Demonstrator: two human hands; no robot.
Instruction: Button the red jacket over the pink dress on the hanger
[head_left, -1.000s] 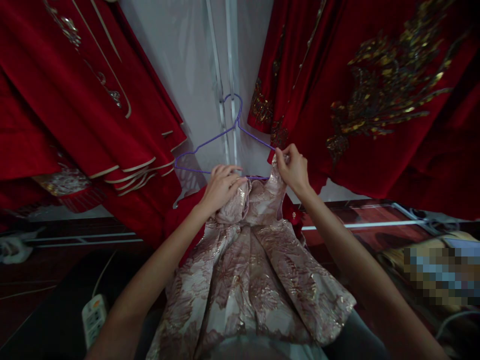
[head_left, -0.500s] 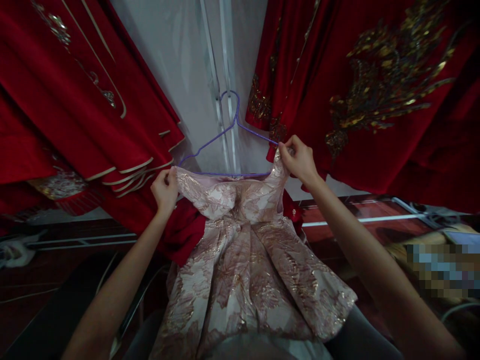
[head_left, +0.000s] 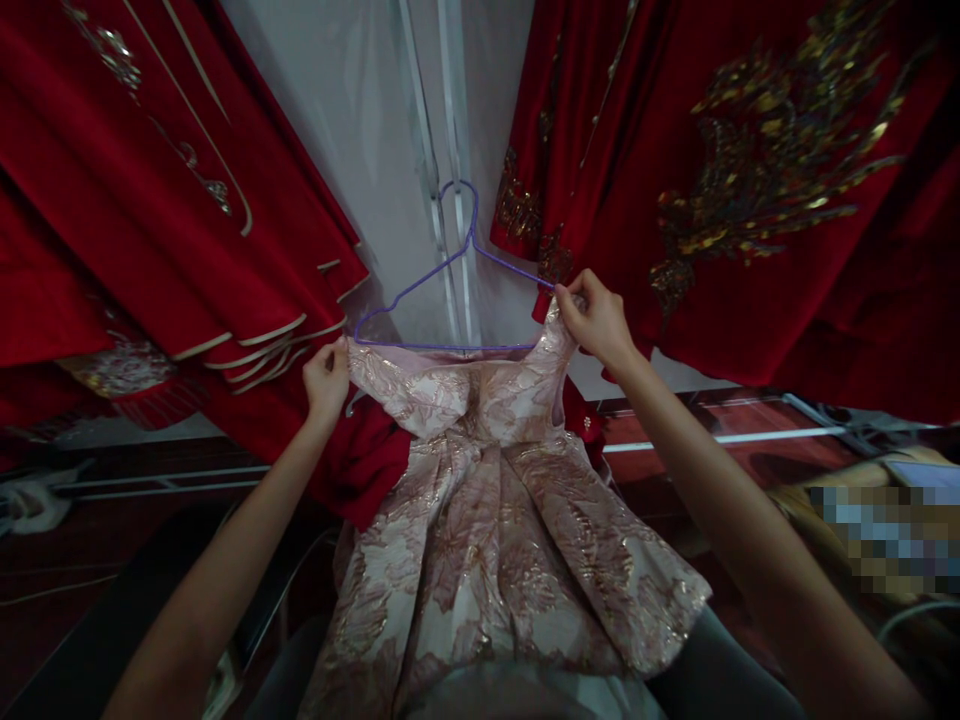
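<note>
Your left hand [head_left: 326,380] is pinched on one shoulder strap [head_left: 364,365] of the pale pink and gold brocade dress [head_left: 487,550], thumb and fingers closed at its outer edge. Your right hand [head_left: 596,320] grips the other strap [head_left: 553,330], thumb and forefinger together, slightly higher than your left. The hands are well apart, with the bodice spread between them and the pleated skirt fanning out below, towards you.

The purple hanger [head_left: 431,280] stands between and above your hands. One end of it meets the strap at your right fingertips; the other end is bare, just beside your left fingertips. Its lower bar runs along the neckline, and its hook lies over pale upright bars [head_left: 454,110] beyond your hands; you cannot tell whether it hangs on them.

A red cloth [head_left: 364,455] shows just below and right of your left hand, partly behind the dress. Farther out, red garments with pale piping [head_left: 225,250] hang left of your left hand, and a red garment with gold sequins [head_left: 750,310] spreads right of your right hand.
</note>
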